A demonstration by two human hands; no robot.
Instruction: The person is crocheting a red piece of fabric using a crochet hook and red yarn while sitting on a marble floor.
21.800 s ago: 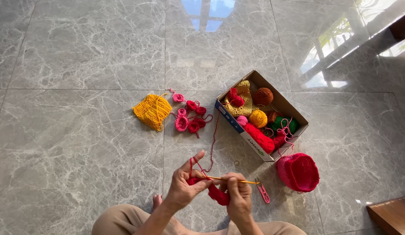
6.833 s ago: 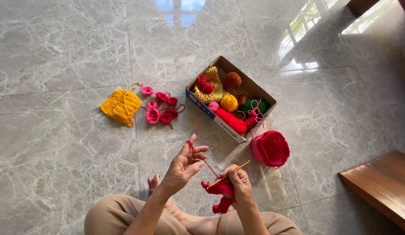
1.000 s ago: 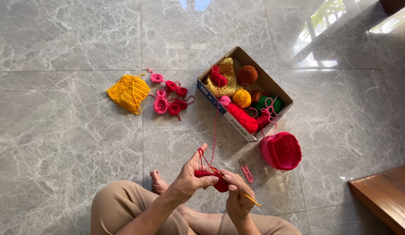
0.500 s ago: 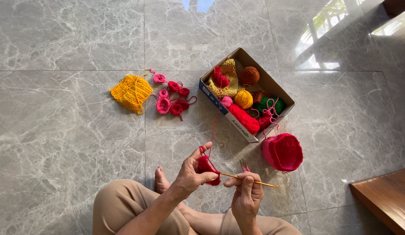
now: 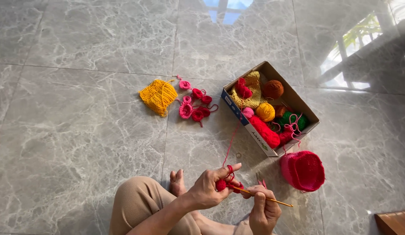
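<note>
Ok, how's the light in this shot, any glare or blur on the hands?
Head view: bright daylight; window glare on the glossy floor at top centre and top right. The left hand, right hand, red crochet piece and hook look sharp, no motion blur. The yarn box casts a soft shadow.

A small red crochet piece point(image 5: 225, 184) is pinched in the left hand point(image 5: 207, 189), with red yarn point(image 5: 231, 143) looped over the raised index finger and led up to the cardboard box point(image 5: 298, 102). A yellow crochet hook point(image 5: 267, 199) is gripped in the right hand point(image 5: 264, 211), its tip set at the red piece. Yarn balls in orange, brown, green and red are contained in the box. A pink crocheted cap point(image 5: 303, 170) lies just beside the box on the grey marble floor point(image 5: 80, 143). A yellow knitted piece point(image 5: 159, 96) and small pink and red crocheted flowers point(image 5: 194, 105) lie left of the box.
</note>
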